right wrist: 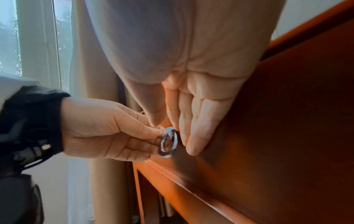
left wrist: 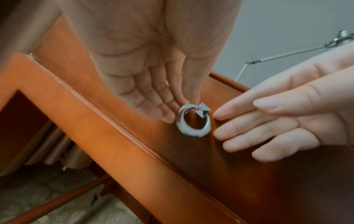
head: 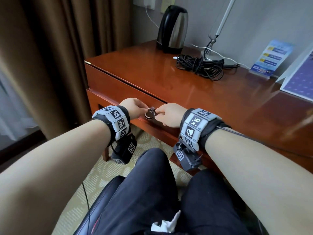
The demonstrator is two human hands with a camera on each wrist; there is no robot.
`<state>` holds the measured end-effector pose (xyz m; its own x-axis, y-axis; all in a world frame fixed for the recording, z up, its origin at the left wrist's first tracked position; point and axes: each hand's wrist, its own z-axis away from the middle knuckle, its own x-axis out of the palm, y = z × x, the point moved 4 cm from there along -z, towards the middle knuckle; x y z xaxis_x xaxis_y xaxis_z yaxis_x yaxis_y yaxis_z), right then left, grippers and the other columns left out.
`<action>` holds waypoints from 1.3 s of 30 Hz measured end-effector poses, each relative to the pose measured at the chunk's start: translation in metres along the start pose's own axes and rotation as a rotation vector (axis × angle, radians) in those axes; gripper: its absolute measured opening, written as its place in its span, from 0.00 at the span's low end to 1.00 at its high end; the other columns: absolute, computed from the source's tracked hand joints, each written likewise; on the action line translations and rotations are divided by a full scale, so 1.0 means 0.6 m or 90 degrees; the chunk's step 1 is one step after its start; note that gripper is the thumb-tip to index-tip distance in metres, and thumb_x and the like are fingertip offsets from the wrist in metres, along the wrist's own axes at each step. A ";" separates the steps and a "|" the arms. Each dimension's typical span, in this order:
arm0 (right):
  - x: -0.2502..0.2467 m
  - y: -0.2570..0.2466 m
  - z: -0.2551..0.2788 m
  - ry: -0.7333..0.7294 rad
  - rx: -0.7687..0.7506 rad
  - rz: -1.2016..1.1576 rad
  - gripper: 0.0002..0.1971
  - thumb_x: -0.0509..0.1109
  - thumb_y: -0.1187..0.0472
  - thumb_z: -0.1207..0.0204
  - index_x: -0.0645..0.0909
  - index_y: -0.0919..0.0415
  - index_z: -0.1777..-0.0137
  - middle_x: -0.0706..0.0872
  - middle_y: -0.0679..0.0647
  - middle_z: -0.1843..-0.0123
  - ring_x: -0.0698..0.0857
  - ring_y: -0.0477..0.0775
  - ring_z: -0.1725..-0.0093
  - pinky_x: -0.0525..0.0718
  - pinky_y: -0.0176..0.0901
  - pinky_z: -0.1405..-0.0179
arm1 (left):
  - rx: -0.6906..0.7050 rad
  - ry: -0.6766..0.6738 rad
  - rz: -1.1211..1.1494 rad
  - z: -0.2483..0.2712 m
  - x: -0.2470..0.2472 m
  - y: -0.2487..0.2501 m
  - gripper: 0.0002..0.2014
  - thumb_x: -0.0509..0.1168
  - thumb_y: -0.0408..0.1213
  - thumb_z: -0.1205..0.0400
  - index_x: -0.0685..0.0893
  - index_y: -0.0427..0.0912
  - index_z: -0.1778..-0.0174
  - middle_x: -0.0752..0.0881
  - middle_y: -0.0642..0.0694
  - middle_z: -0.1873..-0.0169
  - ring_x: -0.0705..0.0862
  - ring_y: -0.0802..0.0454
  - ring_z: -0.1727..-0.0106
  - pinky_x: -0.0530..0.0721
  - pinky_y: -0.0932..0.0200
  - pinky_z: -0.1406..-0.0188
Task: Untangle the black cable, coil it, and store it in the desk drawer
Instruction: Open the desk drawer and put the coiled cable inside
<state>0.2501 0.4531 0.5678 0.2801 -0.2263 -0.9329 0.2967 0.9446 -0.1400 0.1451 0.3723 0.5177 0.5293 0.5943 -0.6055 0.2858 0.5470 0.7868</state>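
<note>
The black cable (head: 199, 67) lies in a tangled heap on the wooden desk top (head: 152, 72), far from both hands. Below it, the drawer front (head: 110, 85) sits flush with the desk and carries a metal ring pull (head: 150, 114). My left hand (head: 142, 110) pinches the ring pull (left wrist: 193, 121) from its left side, thumb above and fingers (left wrist: 168, 116) beside it. My right hand (head: 160, 114) comes in from the right, its straight fingers (right wrist: 193, 144) resting on the drawer front right beside the ring pull (right wrist: 168, 144).
A black and steel kettle (head: 172, 29) stands at the desk's back edge. A lamp base (head: 213, 55) and a white cable (head: 225, 57) sit behind the cable heap, with a blue leaflet stand (head: 269, 56) to the right. A brown curtain (head: 50, 56) hangs left. My knees are under the drawer.
</note>
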 end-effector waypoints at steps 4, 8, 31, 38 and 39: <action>0.001 -0.004 -0.009 -0.003 -0.011 0.031 0.19 0.53 0.56 0.16 0.77 0.66 0.34 0.84 0.61 0.40 0.81 0.61 0.42 0.77 0.48 0.38 | 0.020 -0.023 -0.047 -0.006 -0.004 0.001 0.07 0.67 0.40 0.20 0.87 0.45 0.49 0.87 0.46 0.60 0.83 0.54 0.63 0.83 0.61 0.54; 0.002 -0.008 -0.014 -0.013 -0.024 0.105 0.20 0.54 0.57 0.15 0.72 0.62 0.27 0.80 0.59 0.32 0.79 0.59 0.35 0.76 0.47 0.35 | 0.013 -0.068 -0.098 -0.015 -0.005 0.002 0.11 0.66 0.42 0.19 0.86 0.43 0.44 0.85 0.50 0.67 0.82 0.57 0.67 0.83 0.60 0.49; 0.017 -0.039 -0.017 -0.080 -0.087 0.315 0.20 0.52 0.58 0.13 0.67 0.64 0.25 0.74 0.60 0.27 0.75 0.59 0.30 0.73 0.44 0.36 | 0.050 -0.130 -0.347 -0.027 -0.005 0.025 0.11 0.62 0.40 0.18 0.87 0.42 0.60 0.81 0.51 0.73 0.80 0.51 0.61 0.79 0.55 0.45; 0.030 -0.031 -0.037 -0.054 -0.095 0.354 0.20 0.55 0.61 0.15 0.66 0.63 0.24 0.72 0.60 0.25 0.74 0.59 0.28 0.71 0.43 0.36 | 0.041 -0.148 -0.336 -0.029 -0.004 0.024 0.12 0.61 0.40 0.17 0.87 0.39 0.48 0.81 0.53 0.72 0.80 0.54 0.61 0.75 0.66 0.63; 0.033 -0.030 -0.038 -0.054 -0.095 0.341 0.21 0.55 0.62 0.15 0.64 0.63 0.23 0.71 0.60 0.24 0.73 0.58 0.27 0.69 0.41 0.35 | 0.040 -0.149 -0.336 -0.029 -0.004 0.024 0.12 0.61 0.40 0.17 0.88 0.40 0.51 0.81 0.53 0.73 0.80 0.56 0.64 0.72 0.68 0.65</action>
<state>0.2296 0.4367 0.5444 0.4311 0.2812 -0.8574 -0.0371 0.9549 0.2945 0.1340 0.3889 0.5282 0.4630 0.1006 -0.8806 0.6020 0.6935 0.3958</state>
